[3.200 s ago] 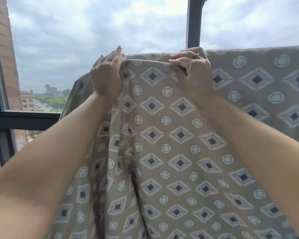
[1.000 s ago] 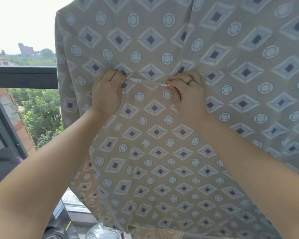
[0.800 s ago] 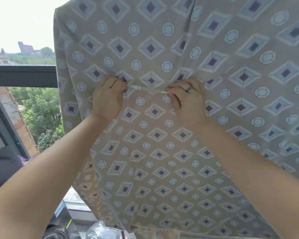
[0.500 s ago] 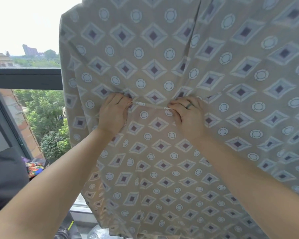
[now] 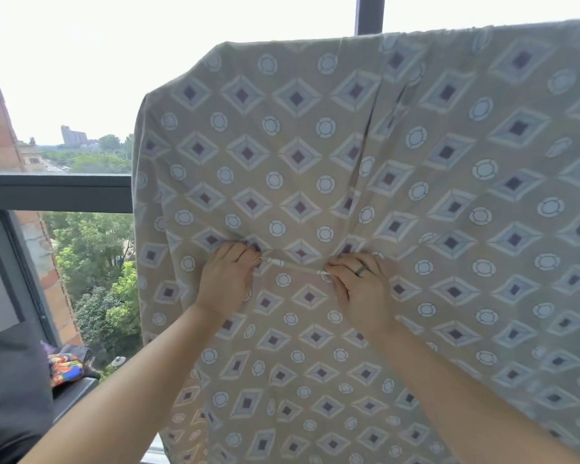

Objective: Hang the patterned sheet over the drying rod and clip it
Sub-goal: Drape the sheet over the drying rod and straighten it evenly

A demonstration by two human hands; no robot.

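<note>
1. The sheet (image 5: 416, 182), tan with diamonds and circles, hangs draped in front of the window (image 5: 57, 192); its top edge runs along the upper right of the view, and its left side falls in a rounded fold.
2. The rod itself is hidden under the cloth.
3. The left hand (image 5: 226, 277) is closed on a bunch of the sheet, fingers curled in, at mid-height.
4. The right hand (image 5: 360, 284), with a dark ring (image 5: 361, 270) on one finger, is likewise closed on the sheet just beside it.
5. Between the two hands a short edge of the cloth is pulled taut in a straight line.
6. A long crease runs down the sheet from the top edge towards the right hand.
7. A dark window post (image 5: 369, 13) rises behind the top edge.
8. Bright patterned cloth (image 5: 64, 368) lies on the sill at lower left, well apart from the sheet.
9. Trees and far buildings show outside.
</note>
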